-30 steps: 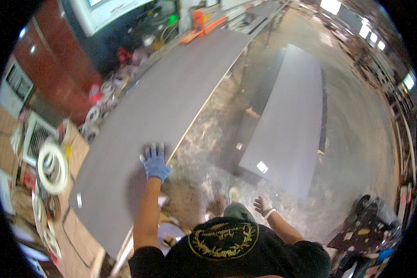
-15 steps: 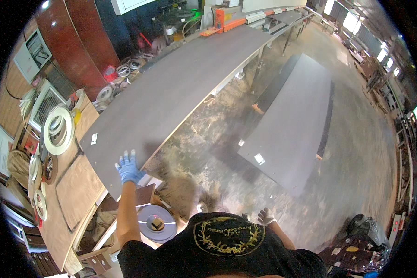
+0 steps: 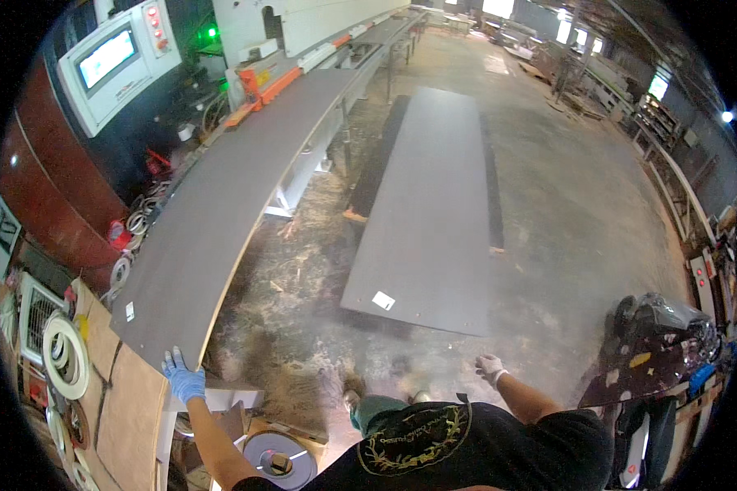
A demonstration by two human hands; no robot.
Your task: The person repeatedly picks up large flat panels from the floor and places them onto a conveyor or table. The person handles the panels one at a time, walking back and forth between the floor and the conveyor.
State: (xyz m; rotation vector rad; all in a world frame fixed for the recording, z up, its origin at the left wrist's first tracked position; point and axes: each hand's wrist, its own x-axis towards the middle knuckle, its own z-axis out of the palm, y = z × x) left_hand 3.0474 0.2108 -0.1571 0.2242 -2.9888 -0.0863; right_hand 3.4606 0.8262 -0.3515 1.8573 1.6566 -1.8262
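My left hand (image 3: 183,378), in a blue glove, lies open at the near end of a long dark grey panel (image 3: 196,196), its fingers spread over the corner. The panel rests on the workbench, and its far part reaches the orange guard (image 3: 262,96) of a long white machine. A small white label (image 3: 129,311) is stuck near its left corner. My right hand (image 3: 490,370), in a pale glove, hangs over the floor with its fingers apart and nothing in it. Beyond that hand lies a second grey panel (image 3: 422,196), also bearing a white label (image 3: 383,300).
A control box with a lit screen (image 3: 106,59) is at upper left. Rolls of edge banding (image 3: 65,358) lie along the left side; a grey roll (image 3: 280,460) sits below my left arm. Plastic-wrapped material (image 3: 671,319) stands at right. Sawdust covers the concrete floor (image 3: 565,245).
My view has swung to the right and lifted, showing the control box. My left hand stays at the panel's near end. The right hand has come forward from beside my body.
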